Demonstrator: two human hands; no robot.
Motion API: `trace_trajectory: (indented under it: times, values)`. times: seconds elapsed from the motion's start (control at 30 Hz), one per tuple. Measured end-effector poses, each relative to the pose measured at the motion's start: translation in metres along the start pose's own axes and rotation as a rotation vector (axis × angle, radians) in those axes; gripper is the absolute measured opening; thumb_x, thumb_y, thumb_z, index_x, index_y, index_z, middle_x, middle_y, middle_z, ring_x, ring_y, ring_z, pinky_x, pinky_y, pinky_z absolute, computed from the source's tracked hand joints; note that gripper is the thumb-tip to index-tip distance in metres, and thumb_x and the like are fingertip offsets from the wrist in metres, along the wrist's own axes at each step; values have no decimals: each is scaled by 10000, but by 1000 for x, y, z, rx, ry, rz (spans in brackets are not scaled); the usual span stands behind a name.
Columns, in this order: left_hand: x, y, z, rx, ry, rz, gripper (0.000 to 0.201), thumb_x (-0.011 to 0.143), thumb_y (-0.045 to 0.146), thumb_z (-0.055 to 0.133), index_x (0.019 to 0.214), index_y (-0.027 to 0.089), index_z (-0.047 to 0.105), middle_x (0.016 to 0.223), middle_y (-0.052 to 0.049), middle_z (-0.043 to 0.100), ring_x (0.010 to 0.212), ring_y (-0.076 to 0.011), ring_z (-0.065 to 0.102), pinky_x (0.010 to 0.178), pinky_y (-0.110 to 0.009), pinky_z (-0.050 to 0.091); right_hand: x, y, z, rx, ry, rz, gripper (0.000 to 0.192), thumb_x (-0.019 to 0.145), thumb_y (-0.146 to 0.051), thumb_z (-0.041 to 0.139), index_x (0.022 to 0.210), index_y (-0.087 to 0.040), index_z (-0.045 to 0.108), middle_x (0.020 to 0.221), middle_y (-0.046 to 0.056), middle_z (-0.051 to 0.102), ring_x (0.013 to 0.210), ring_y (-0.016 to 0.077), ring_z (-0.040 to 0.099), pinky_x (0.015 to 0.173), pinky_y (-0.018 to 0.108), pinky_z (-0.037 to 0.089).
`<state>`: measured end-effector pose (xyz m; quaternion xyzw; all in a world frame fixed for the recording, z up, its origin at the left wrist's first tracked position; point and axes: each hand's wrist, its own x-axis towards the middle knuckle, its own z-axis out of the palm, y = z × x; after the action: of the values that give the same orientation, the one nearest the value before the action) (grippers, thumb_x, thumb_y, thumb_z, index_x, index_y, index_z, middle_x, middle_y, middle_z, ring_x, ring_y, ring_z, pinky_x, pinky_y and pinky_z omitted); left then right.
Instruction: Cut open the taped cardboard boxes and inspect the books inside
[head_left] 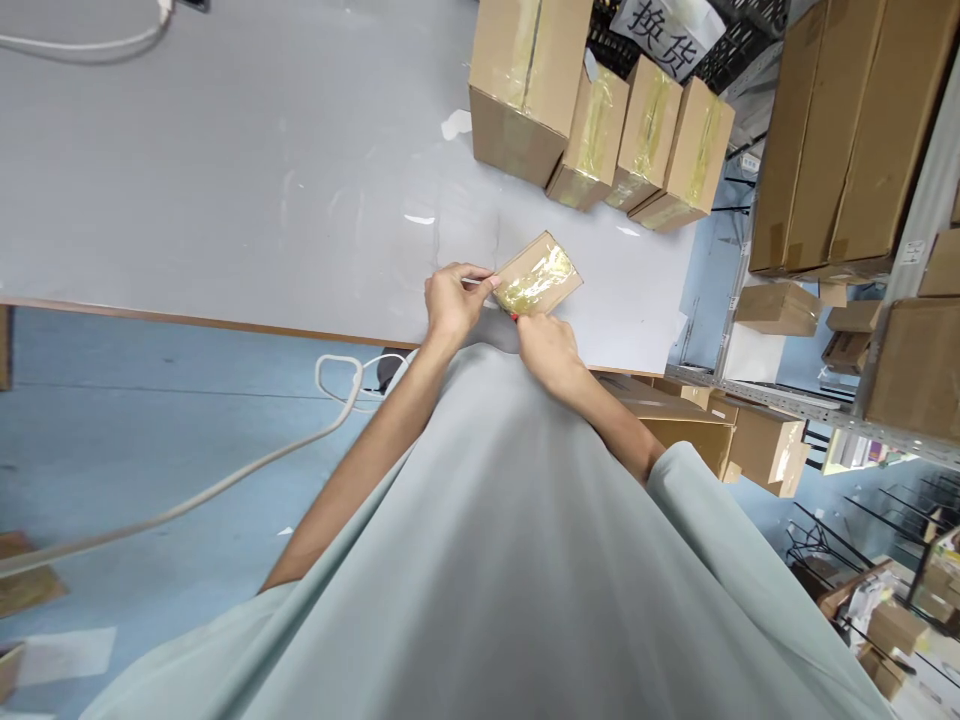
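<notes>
A small cardboard box point(538, 275) with shiny clear tape along its top lies tilted near the front edge of the grey table. My left hand point(454, 302) pinches the box's left corner between thumb and fingers. Close to the near side of that box, my right hand point(553, 352) is closed in a fist. A bit of something red point(515, 317) pokes out by its thumb; the fist hides the rest, so its kind cannot be made out.
Behind the small box stand a larger taped carton point(525, 90) and several narrower taped boxes point(646, 135). A black crate point(750, 25) bears a paper sign point(667, 35). Shelves with cartons point(840, 140) rise at the right. A white cable point(247, 478) hangs below the table edge.
</notes>
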<state>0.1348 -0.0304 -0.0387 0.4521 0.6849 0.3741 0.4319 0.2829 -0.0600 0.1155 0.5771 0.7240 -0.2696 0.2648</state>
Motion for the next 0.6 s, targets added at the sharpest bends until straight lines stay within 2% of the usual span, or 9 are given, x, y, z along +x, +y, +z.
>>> trace_trajectory:
  times: [0.2,0.43,0.6]
  values:
    - [5,-4,3,-51,-22,-11,143,878,305,859,966,196,886,1033,-77,867,857,-236,796,855,-349,621,-17,18,2,4,127,29,480,1244,-345,406,1646,-251,652,1311,171,872,1203,360,838,1042,454,630]
    - [7,-8,2,-77,-60,-30,193,867,311,864,1004,177,888,996,-75,852,824,-215,786,812,-320,606,3,28,4,41,157,-40,448,1231,-311,433,1585,-244,699,1382,150,862,1294,353,807,1053,435,612]
    - [6,-8,1,-70,-73,-48,214,858,335,867,1008,181,875,982,-73,850,849,-224,793,810,-318,606,5,24,-8,14,123,-61,433,1215,-294,476,1557,-231,736,1431,152,846,1340,341,781,1098,428,588]
